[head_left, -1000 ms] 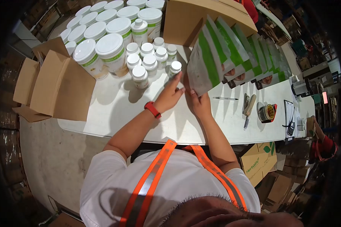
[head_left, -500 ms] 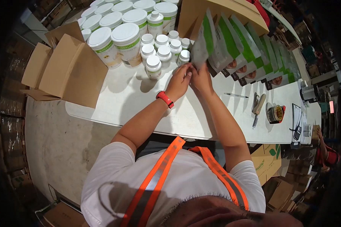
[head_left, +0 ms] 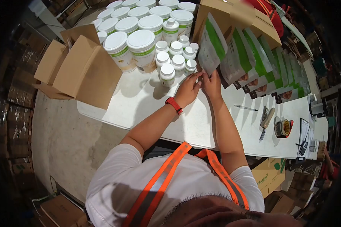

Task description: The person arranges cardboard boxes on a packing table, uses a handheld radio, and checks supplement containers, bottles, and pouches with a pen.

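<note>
My left hand (head_left: pixel 188 90), with a red watch on its wrist, and my right hand (head_left: pixel 211 84) meet at the bottom of a grey and green pouch (head_left: pixel 213 43). Fingers of both hands are closed together at its lower edge; the exact grip is partly hidden. The pouch stands tilted at the near end of a row of similar pouches (head_left: pixel 236 56). Just left of my hands is a group of small white bottles (head_left: pixel 167 74). Behind them stand large white-lidded tubs (head_left: pixel 142 53) and one taller bottle (head_left: pixel 170 31).
An open cardboard box (head_left: pixel 81 72) stands at the white table's (head_left: pixel 140 113) left end. To the right lie a pen (head_left: pixel 246 108), a cutter (head_left: pixel 268 118), a tape roll (head_left: pixel 282 128) and a clipboard (head_left: pixel 303 132). Another person's arm (head_left: pixel 327 155) shows at far right.
The whole view has shifted, so things appear further right and lower. The pouch at my hands now shows more of its face. Both hands stay at its lower edge.
</note>
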`<state>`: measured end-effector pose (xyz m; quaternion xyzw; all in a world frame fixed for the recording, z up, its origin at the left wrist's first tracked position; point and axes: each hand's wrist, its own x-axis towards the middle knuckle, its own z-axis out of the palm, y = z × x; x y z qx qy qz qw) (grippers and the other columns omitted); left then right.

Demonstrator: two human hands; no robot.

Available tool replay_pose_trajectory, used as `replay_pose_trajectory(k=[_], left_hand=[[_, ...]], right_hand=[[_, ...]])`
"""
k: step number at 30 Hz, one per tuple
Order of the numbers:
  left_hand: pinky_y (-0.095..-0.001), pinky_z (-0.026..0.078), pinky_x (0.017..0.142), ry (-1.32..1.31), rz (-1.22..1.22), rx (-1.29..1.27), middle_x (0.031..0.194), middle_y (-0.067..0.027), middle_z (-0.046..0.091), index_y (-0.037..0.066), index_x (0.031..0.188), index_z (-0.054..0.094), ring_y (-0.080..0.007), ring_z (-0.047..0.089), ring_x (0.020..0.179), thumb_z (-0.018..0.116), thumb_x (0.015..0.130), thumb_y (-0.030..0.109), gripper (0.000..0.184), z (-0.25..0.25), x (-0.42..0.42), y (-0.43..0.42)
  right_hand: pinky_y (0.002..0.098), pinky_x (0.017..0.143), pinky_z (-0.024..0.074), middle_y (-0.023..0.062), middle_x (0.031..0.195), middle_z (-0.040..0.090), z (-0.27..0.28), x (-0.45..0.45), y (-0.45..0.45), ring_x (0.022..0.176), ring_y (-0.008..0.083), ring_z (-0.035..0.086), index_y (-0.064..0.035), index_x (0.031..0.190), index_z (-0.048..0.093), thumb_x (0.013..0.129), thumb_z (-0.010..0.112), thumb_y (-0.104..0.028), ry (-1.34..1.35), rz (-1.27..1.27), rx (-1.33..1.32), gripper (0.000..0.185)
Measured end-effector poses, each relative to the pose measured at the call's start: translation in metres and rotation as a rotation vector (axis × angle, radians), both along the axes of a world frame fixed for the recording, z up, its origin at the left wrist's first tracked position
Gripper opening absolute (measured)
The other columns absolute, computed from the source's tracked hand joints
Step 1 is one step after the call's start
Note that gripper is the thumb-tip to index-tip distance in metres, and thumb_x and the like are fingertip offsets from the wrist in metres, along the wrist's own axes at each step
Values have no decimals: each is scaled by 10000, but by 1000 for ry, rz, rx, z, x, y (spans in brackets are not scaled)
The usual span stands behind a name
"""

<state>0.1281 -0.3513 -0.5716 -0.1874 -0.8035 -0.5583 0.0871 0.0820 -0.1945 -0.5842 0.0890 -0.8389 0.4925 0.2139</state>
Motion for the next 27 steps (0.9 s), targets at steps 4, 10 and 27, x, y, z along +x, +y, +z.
replay_pose_trajectory(k=[4, 10, 27], left_hand=[[-398, 526, 999, 32, -38, -16, 1425, -215, 588, 12, 1441, 536, -368, 622, 1233, 581, 1009, 86, 440, -5, -5, 1], [-486, 455, 1091, 129, 10, -97, 1377, -281, 603, 26, 1465, 519, -448, 563, 1296, 593, 1007, 157, 482, -15, -5, 2], [-422, 508, 1019, 76, -70, -40, 1397, -209, 631, 30, 1495, 497, -376, 644, 1213, 570, 1041, 156, 477, -16, -1, 5]], right_hand=[[482, 930, 511, 278, 1217, 670, 3, 2, -2, 1118, 484, 636, -15, 1334, 588, 998, 640, -214, 15, -35, 8, 394], [473, 939, 503, 265, 1176, 685, 3, 3, -2, 1112, 462, 638, -13, 1275, 626, 1008, 632, -227, -2, -40, 8, 343], [382, 791, 582, 194, 1088, 741, 47, 42, 18, 843, 218, 721, -75, 1486, 535, 907, 675, -178, -334, 136, 13, 604]])
